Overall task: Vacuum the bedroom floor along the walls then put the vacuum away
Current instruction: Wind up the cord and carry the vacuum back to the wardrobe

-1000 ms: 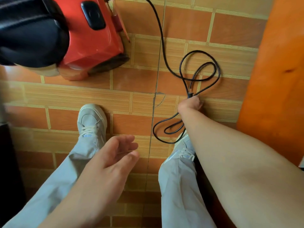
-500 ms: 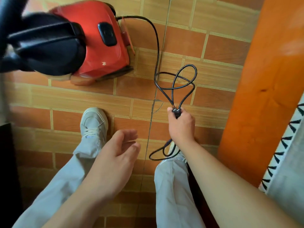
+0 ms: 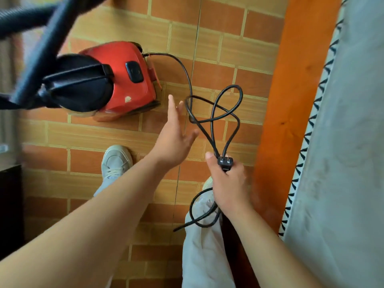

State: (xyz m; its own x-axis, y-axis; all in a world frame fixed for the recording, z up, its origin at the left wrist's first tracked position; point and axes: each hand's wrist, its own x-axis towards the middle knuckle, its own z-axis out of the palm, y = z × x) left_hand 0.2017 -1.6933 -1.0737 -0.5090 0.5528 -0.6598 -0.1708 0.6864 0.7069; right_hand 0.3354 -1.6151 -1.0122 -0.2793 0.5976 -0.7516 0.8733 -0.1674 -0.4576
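Observation:
A red canister vacuum [image 3: 126,80] with a black front stands on the tiled floor at upper left. Its black power cord [image 3: 216,113] runs from the rear of the body and hangs in loops. My right hand [image 3: 226,183] grips the cord's plug [image 3: 225,162], prongs up, with more cord trailing below the fist. My left hand [image 3: 174,138] is stretched forward with straight, spread fingers, its fingertips right beside the hanging loops, between the vacuum and the cord. The dark hose and tube [image 3: 39,50] cross the upper left, blurred.
An orange wooden bed frame [image 3: 291,113] with a grey patterned sheet [image 3: 342,142] runs along the right. A dark piece of furniture [image 3: 10,204] stands at the left edge. My two feet in pale shoes stand on the brick-pattern tiles [image 3: 93,138].
My right hand has lifted the plug and cord loops off the floor and drawn them back. My left hand has reached forward from near my knee toward the loops.

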